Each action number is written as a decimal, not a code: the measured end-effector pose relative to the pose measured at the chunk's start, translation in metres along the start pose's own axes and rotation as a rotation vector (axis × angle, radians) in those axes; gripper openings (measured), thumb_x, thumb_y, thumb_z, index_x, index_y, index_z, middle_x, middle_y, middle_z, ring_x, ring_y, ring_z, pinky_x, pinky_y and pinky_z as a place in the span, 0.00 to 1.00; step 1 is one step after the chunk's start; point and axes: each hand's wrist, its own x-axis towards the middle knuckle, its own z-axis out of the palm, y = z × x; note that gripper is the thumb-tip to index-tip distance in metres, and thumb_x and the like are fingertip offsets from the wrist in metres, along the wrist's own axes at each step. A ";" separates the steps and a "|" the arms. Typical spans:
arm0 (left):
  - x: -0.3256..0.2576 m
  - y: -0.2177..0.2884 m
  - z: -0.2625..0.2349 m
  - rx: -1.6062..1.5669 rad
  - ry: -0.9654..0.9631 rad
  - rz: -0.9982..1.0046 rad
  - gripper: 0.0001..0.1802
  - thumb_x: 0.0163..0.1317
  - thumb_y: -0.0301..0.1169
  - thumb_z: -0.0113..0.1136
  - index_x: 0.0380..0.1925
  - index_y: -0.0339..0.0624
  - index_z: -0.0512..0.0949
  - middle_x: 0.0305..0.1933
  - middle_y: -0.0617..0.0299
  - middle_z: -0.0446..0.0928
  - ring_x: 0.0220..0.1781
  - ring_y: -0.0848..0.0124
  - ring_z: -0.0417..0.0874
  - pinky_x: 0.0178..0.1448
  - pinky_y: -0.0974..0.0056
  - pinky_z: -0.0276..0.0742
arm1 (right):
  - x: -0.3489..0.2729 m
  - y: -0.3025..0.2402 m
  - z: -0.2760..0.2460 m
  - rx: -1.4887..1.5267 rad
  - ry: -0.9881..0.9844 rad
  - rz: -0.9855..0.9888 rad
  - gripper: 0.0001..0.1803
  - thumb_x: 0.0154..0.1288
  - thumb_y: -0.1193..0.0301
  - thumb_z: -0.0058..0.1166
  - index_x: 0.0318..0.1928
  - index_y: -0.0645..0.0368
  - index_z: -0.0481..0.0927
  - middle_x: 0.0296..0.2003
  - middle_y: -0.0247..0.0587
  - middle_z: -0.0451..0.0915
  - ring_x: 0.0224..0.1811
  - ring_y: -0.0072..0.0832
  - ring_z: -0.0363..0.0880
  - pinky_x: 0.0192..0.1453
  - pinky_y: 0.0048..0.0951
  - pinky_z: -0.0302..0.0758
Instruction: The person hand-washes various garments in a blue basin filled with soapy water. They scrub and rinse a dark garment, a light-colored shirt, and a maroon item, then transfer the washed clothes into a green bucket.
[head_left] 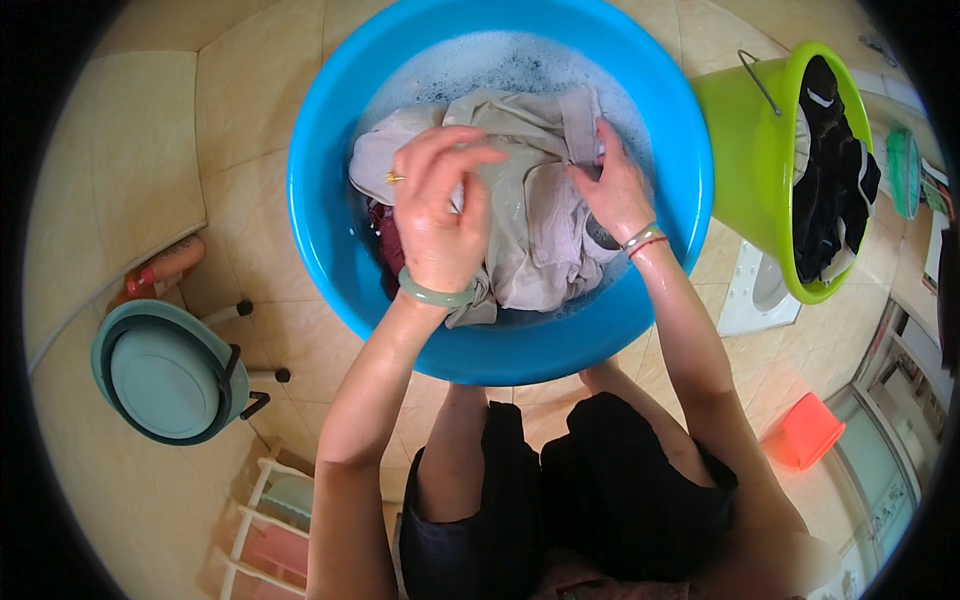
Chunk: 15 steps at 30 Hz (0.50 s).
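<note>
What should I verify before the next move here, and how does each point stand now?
1. Pale laundry within the rim of the blue basin: ok.
2. Suds present: ok, along the far side.
3. Left hand free: ok, fingers curled, no cloth seen in them.
4. Right hand with a firm grip on the pale laundry: cannot tell.
5. Dark red cloth kept apart from pale laundry: not ok, both share the basin.

Left hand: gold-coloured ring, smooth pale-green bangle. Right hand: silvery bangle, thin red band just beside it. Forearms sleeveless. Loose black shorts; dark reddish cloth at shorts' waist.
</note>
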 end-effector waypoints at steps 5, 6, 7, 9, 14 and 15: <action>0.006 -0.004 0.022 -0.026 -0.151 0.019 0.17 0.48 0.14 0.57 0.37 0.44 0.81 0.44 0.56 0.78 0.47 0.56 0.77 0.51 0.58 0.73 | 0.003 0.015 -0.009 1.157 -0.114 0.294 0.15 0.71 0.77 0.40 0.51 0.63 0.79 0.35 0.38 0.80 0.24 0.17 0.73 0.29 0.21 0.75; 0.006 -0.013 0.023 0.088 -0.164 0.027 0.20 0.51 0.16 0.59 0.45 0.44 0.80 0.53 0.55 0.77 0.56 0.55 0.76 0.60 0.57 0.70 | 0.000 0.011 -0.014 1.221 -0.117 0.279 0.14 0.71 0.76 0.41 0.51 0.63 0.79 0.34 0.38 0.79 0.25 0.18 0.74 0.30 0.21 0.75; 0.008 -0.020 0.025 0.165 -0.136 0.022 0.21 0.52 0.16 0.59 0.47 0.45 0.80 0.55 0.54 0.76 0.58 0.54 0.74 0.62 0.57 0.70 | 0.000 0.008 -0.020 1.281 -0.112 0.261 0.14 0.71 0.76 0.42 0.51 0.62 0.79 0.34 0.37 0.79 0.27 0.19 0.75 0.32 0.22 0.76; 0.011 -0.032 0.025 0.323 -0.077 0.008 0.24 0.52 0.17 0.60 0.51 0.46 0.78 0.58 0.54 0.75 0.62 0.54 0.72 0.64 0.56 0.68 | 0.005 -0.003 -0.025 0.903 0.079 -0.010 0.14 0.69 0.72 0.48 0.53 0.60 0.78 0.41 0.39 0.79 0.36 0.25 0.78 0.40 0.26 0.77; 0.013 -0.039 0.001 0.231 0.084 0.043 0.20 0.57 0.18 0.59 0.51 0.42 0.77 0.53 0.57 0.76 0.56 0.63 0.76 0.58 0.63 0.72 | 0.036 -0.041 -0.018 0.337 0.181 -0.371 0.29 0.62 0.56 0.59 0.62 0.51 0.72 0.59 0.46 0.70 0.63 0.46 0.66 0.64 0.47 0.64; 0.006 -0.040 0.001 0.100 0.103 -0.103 0.18 0.58 0.18 0.59 0.49 0.42 0.78 0.50 0.58 0.76 0.50 0.66 0.76 0.54 0.65 0.72 | 0.041 -0.043 -0.006 0.263 0.146 -0.348 0.33 0.60 0.52 0.60 0.63 0.50 0.70 0.62 0.47 0.68 0.66 0.48 0.62 0.66 0.51 0.60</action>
